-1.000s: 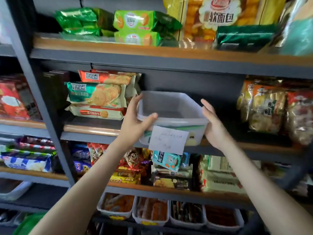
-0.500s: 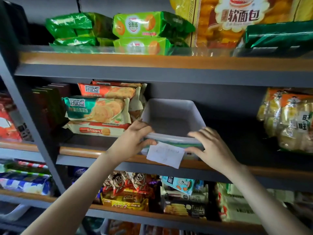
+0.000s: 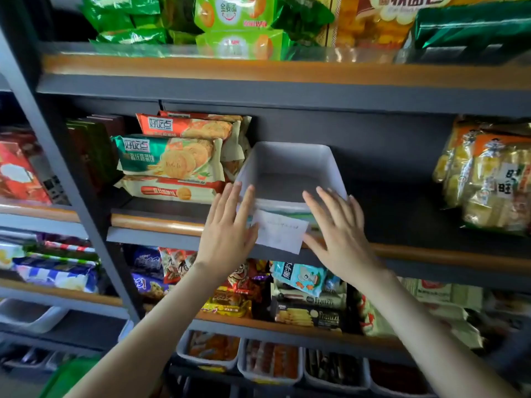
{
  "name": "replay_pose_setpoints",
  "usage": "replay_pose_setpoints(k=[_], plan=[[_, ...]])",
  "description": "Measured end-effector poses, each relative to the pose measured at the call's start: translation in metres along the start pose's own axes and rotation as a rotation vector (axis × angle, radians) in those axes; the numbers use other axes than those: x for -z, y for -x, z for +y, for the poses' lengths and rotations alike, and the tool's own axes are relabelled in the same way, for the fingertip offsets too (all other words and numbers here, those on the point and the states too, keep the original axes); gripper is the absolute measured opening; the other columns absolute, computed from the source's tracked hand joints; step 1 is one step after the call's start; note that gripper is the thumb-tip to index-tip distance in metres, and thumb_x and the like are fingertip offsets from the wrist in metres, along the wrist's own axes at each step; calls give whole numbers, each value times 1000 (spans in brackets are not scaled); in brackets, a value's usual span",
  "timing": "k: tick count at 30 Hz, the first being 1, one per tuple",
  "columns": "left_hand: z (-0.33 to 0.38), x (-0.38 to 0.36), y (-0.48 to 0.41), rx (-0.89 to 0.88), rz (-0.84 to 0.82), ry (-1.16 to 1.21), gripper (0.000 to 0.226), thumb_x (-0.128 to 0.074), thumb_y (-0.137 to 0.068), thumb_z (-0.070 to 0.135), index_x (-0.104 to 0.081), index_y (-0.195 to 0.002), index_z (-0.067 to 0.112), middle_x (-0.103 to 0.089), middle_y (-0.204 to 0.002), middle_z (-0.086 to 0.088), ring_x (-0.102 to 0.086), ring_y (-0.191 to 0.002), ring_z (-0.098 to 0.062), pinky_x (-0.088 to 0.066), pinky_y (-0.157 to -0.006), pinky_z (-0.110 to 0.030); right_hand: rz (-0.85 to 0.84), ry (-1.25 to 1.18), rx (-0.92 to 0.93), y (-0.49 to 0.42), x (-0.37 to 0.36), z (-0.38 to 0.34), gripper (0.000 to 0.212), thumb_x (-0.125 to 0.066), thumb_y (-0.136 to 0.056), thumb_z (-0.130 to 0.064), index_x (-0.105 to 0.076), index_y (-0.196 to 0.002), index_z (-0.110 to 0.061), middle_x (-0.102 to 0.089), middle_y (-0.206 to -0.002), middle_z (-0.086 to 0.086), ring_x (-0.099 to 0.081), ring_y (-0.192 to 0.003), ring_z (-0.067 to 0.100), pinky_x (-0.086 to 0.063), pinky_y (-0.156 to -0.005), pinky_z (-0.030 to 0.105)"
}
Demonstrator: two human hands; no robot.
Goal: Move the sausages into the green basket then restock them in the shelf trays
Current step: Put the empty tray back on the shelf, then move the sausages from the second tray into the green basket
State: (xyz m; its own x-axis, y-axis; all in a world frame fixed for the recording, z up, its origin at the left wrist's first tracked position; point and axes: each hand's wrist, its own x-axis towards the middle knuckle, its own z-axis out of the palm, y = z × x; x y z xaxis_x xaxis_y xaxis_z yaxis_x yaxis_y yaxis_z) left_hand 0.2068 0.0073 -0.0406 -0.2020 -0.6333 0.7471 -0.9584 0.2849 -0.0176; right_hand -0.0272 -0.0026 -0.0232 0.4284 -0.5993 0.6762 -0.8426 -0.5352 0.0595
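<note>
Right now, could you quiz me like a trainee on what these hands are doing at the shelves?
1. True or false: the white tray is full.
2. What lies directly left of the tray? A) biscuit packs B) bottles C) cans
3. What hangs on the tray's front, between the left hand and the right hand?

Key: 1 false, it is empty. 2 A. 3 a paper label.

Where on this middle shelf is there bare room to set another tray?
Bare shelf lies between the white tray and the rice cracker bags. Left of the tray it is crowded: biscuit packs sit close against it. The tray is empty.
</note>
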Motion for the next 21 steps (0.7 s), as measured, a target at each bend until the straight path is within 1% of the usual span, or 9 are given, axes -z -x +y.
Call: replay_pose_setpoints(k=[2,4,6,8,10,12,15,18,21], plan=[[13,4,27,37,-33,15,64,-50,-93,28,-24,-149,9,-24,-153,-22,-18,-143,-35,-18,-116,-46,0,-32,31,15,0,-22,65,-51,-89,-35,-26,-147,-18,-32,-150,12,-23,-140,26,-12,-113,47],[24,9,58,59,-62,40,67,-55,-91,24,-25,-149,11,-22,-154,-22,-17,-144,-35,-15,-117,-45,26,-85,78,31,-1,-45,61,-48,-90,-31,-29,-145,-16,-33,-149,13,-25,-139,27,-18,-112,48],[30,13,97,99,-113,37,65,-54,-90,25,-29,-148,11,-26,-153,-21,-22,-142,-35,-18,-116,-46,25,-161,115,51,-9,-70,58,-48,-90,-28,-32,-144,-15,-37,-147,13,-28,-138,27,-25,-109,49],[30,19,142,139,-201,42,64,-52,-90,26,-28,-148,12,-27,-153,-20,-23,-141,-35,-23,-115,-49,-22,-242,131,73,-22,-98,62,-59,-87,-23,-35,-143,-13,-39,-145,14,-30,-136,28,-28,-109,49],[24,27,193,170,-316,33,63,-50,-92,28,-25,-149,12,-26,-154,-19,-22,-142,-32,-23,-116,-47,-130,-296,139,100,-38,-129,68,-67,-84,-20,-35,-143,-11,-39,-145,14,-30,-135,28,-24,-111,47],[11,38,245,240,-399,13,60,-47,-90,27,-34,-146,10,-31,-151,-19,-26,-140,-32,-23,-115,-44,-254,-334,172,123,-55,-162,71,-68,-83,-20,-34,-144,-9,-38,-146,15,-31,-135,29,-28,-112,47],[-13,54,322,390,-519,-35,62,-63,-82,24,-47,-139,7,-39,-146,-19,-37,-135,-34,-33,-111,-48,-405,-395,224,152,-83,-212,72,-71,-81,-19,-37,-143,-7,-41,-144,15,-32,-133,29,-34,-107,47],[-38,62,401,535,-673,-55,71,-74,-75,22,-46,-139,8,-41,-146,-19,-39,-135,-34,-30,-112,-47,-592,-417,229,182,-122,-263,71,-69,-82,-21,-37,-144,-8,-42,-144,14,-37,-133,30,-36,-107,46],[-58,57,473,646,-789,-25,75,-81,-68,18,-50,-134,6,-48,-138,-24,-48,-127,-39,-38,-106,-51,-849,-398,235,222,-173,-310,68,-57,-93,-24,-22,-149,-10,-29,-152,11,-27,-141,28,-24,-114,40]])
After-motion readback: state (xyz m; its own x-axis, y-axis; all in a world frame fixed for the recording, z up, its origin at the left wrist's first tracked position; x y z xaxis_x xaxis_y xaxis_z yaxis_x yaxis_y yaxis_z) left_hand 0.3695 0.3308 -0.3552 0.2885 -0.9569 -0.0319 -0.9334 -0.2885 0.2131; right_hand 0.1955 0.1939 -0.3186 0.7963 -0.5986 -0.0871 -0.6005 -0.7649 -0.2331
